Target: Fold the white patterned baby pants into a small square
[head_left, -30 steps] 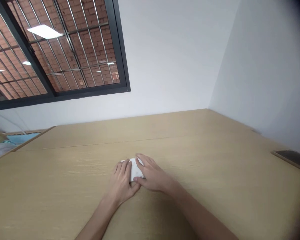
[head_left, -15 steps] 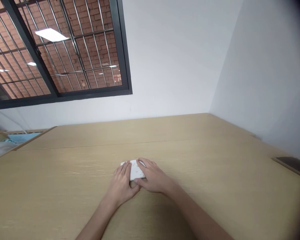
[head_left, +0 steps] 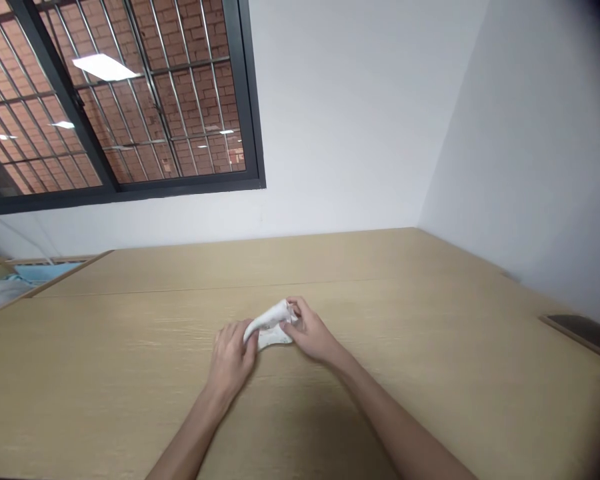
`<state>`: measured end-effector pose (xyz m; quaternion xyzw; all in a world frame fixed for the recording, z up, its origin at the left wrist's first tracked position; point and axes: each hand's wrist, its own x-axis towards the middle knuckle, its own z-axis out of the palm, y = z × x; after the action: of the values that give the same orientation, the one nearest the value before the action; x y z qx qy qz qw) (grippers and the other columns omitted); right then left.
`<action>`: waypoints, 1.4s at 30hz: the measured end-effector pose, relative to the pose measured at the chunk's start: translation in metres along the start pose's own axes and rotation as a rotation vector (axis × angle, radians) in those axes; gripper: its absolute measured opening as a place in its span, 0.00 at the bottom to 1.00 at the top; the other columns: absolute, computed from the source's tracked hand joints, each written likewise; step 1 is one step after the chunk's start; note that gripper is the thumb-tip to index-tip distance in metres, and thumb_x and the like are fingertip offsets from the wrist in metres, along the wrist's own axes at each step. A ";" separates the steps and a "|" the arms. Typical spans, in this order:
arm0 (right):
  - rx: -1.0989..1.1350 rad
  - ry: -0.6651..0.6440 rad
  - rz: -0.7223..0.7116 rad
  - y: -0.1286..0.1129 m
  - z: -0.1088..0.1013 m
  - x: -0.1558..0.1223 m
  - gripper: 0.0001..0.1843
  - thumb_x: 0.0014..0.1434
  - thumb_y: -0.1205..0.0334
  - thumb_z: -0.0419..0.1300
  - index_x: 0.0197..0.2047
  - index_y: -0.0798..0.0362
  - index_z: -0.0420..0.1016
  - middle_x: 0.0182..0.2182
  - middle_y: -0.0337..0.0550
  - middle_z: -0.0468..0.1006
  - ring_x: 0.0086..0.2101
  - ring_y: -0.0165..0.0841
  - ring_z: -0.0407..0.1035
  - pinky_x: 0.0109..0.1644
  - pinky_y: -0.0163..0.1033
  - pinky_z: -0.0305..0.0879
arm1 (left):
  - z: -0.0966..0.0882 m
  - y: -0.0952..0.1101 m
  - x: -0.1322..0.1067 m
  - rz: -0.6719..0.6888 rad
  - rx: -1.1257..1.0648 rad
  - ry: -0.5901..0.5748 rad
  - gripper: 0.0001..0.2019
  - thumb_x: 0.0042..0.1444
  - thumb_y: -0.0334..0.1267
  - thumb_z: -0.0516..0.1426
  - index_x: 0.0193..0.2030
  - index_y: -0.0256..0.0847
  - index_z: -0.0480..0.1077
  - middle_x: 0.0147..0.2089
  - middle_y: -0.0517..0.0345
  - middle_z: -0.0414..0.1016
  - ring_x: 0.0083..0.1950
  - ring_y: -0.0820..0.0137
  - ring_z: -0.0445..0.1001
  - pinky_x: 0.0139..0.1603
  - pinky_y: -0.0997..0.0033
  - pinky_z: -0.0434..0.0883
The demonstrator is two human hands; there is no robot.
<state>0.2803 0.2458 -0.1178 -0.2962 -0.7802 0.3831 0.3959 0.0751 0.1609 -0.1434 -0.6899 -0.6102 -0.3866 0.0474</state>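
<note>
A small piece of folded white cloth (head_left: 271,317) with faint spots is between my hands, just above or on the wooden tabletop (head_left: 145,393). Its upper layer is lifted and curled, while a lower layer shows flat beneath it. At the cloth's left end, my left hand (head_left: 231,351) is closed, its thumb and fingers pinching the edge. My right hand (head_left: 313,335) grips the opposite end, thumb inside the fold and fingers over the raised layer. The fingertips of both hands are partly hidden by the cloth.
A seam (head_left: 180,291) crosses the tabletop behind the hands. White wall (head_left: 340,133) and a barred window (head_left: 180,183) stand beyond. An open box (head_left: 60,272) with blue and whitish material is at the far left. A dark recess (head_left: 585,333) lies at the right.
The cloth lay flat and folded under both hands; now its upper layer is raised and curled open. My right hand has lifted slightly, and my left hand has shifted a little left.
</note>
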 end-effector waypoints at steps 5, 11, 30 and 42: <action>0.247 0.152 0.257 0.007 0.001 0.007 0.24 0.59 0.59 0.59 0.57 0.49 0.57 0.43 0.46 0.77 0.37 0.38 0.76 0.39 0.43 0.73 | -0.002 0.013 -0.002 -0.288 -0.343 -0.094 0.24 0.66 0.50 0.54 0.64 0.44 0.56 0.43 0.54 0.79 0.35 0.65 0.78 0.35 0.65 0.72; 0.151 0.299 0.427 0.035 0.001 0.011 0.20 0.58 0.55 0.62 0.50 0.51 0.62 0.38 0.46 0.77 0.37 0.40 0.77 0.38 0.44 0.75 | -0.004 0.015 -0.006 -0.167 -0.428 -0.310 0.17 0.63 0.40 0.51 0.58 0.44 0.61 0.39 0.58 0.78 0.34 0.67 0.73 0.36 0.66 0.67; 0.155 0.310 0.341 0.046 0.005 0.012 0.15 0.59 0.58 0.65 0.45 0.54 0.68 0.44 0.54 0.79 0.43 0.40 0.78 0.48 0.47 0.75 | -0.012 0.028 -0.006 0.122 -0.172 -0.328 0.13 0.64 0.41 0.52 0.35 0.42 0.75 0.31 0.55 0.75 0.36 0.63 0.73 0.43 0.59 0.69; -0.087 -0.412 -0.238 -0.034 0.009 -0.016 0.23 0.74 0.49 0.47 0.58 0.49 0.77 0.60 0.44 0.75 0.63 0.37 0.64 0.69 0.46 0.57 | 0.003 0.044 -0.024 0.617 -0.027 -0.297 0.10 0.56 0.36 0.54 0.41 0.40 0.76 0.38 0.49 0.82 0.38 0.55 0.82 0.36 0.54 0.80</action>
<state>0.2752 0.2127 -0.0995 -0.1345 -0.8897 0.3520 0.2577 0.1163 0.1325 -0.1421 -0.8913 -0.3678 -0.2575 0.0636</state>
